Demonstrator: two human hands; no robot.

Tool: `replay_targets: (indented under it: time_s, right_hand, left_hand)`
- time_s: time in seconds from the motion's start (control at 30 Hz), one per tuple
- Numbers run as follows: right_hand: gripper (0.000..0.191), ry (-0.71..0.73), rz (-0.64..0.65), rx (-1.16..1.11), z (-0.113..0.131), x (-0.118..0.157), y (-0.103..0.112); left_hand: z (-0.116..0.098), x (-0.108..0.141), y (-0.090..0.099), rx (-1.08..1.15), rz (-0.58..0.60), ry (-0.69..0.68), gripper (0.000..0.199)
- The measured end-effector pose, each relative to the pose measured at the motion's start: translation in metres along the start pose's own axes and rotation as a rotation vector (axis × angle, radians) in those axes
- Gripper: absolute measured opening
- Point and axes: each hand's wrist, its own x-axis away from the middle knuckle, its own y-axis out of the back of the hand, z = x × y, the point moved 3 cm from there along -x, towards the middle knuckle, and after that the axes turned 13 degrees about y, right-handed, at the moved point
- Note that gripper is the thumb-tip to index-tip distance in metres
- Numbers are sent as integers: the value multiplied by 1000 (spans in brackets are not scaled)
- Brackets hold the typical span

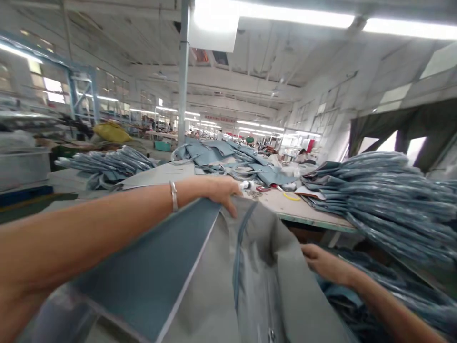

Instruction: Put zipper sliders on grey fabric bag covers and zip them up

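We've got our left hand [223,190] gripping the top edge of the grey-blue zippered fabric cover [250,276], our right hand [321,262] clutching its side; it's lifted, nowhere near stacked on the surface [303,212].

A garment factory hall: a long worktable [303,209] carries a tall stack of blue-grey fabric pieces [385,200] on its right end, more heaps [107,164] lie beyond it, under rows of ceiling strip lights [321,19].
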Motion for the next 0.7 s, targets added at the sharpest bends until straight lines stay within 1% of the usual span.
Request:
replay_targets:
  time_s: [0.03,0.07,0.1,0.13,0.17,0.2,0.27,0.3,0.33,0.37,0.4,0.43,0.47,0.5,0.53,0.57,0.6,0.63,0.67,0.7]
  right_hand:
    - [32,-10,31,0,-10,9,-18]
    - [30,-24,40,6,-18,13,-29]
    - [29,-49,14,24,-24,13,-33]
    - [30,-77,-19,40,-27,9,-32]
    - [32,-108,-55,57,-25,0,-27]
    - [34,-137,-92,70,-18,-11,-21]
    - [31,-162,-134,79,9,-39,-17]
    - [29,-136,-145,61,27,-51,-22]
    - [28,-81,-144,30,46,-60,-33]
    - [24,-19,-61,-14,63,-64,-51]
    - [19,63,71,-55,76,-62,-73]
    - [11,215,238,-72,86,-53,-97]
    - [5,257,372,-18,85,-38,-117]
    - [6,247,493,71,76,-18,-131]
    - [12,187,554,203,59,4,-137]
    - [18,158,597,294,39,27,-134]
    - [20,162,606,359,18,47,-123]
    - [18,151,609,385,-3,64,-106]
    - [15,131,599,415,-23,75,-85]
    - [14,151,529,470,-37,78,-63]
  left_hand:
    - [-1,-9,-26,-17,22,-25,19]
    - [-2,-15,-48,-30,26,-40,14]
    - [-3,-21,-65,-42,25,-52,10]
    - [-3,-25,-78,-53,19,-55,9]
    - [-4,-29,-86,-65,10,-48,9]
    - [-5,-33,-92,-78,2,-32,9]
    - [-10,-42,-98,-106,-11,18,12]
    - [-13,-45,-101,-115,-16,47,16]
    - [-17,-48,-105,-116,-20,74,18]
    - [-20,-51,-110,-108,-26,100,20]
    - [-22,-52,-117,-93,-34,125,22]
    - [-22,-53,-125,-71,-43,149,23]
    - [-21,-54,-135,-44,-53,170,24]
    - [-17,-54,-144,-15,-63,189,24]
    - [-12,-55,-154,16,-73,203,24]
    - [-5,-56,-163,50,-81,215,24]
    - [2,-57,-171,87,-88,224,23]
    - [9,-59,-177,127,-94,231,24]
    - [15,-62,-182,170,-100,236,25]
    - [20,-65,-185,217,-102,236,27]
